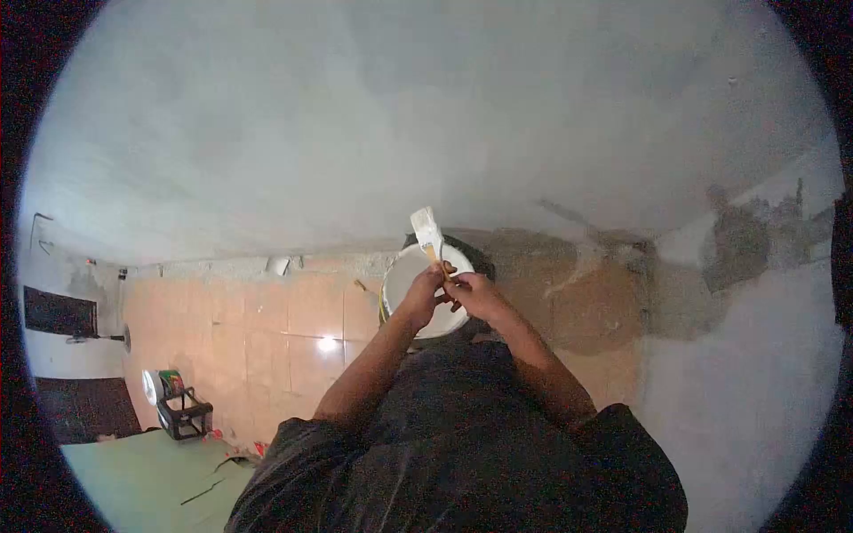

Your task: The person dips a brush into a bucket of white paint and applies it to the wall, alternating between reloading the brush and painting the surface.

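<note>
A paintbrush [428,233] with whitened bristles points up and away from me, its wooden handle running down between my hands. My left hand [424,296] is closed around the handle. My right hand [475,296] is closed too, its fingers meeting the left ones at the lower end of the handle. Below both hands stands a round white bucket [458,325] with pale contents, partly hidden by my hands and forearms. Whether the brush touches the wall beyond cannot be made out.
A patchy grey-white wall [355,124] rises in front. Orange tiles [267,355] cover the floor. To the left are a paint can [165,385], a black frame-like stand [185,416], a fan [125,338] and a green surface [151,475]. Another wall [746,382] is at right.
</note>
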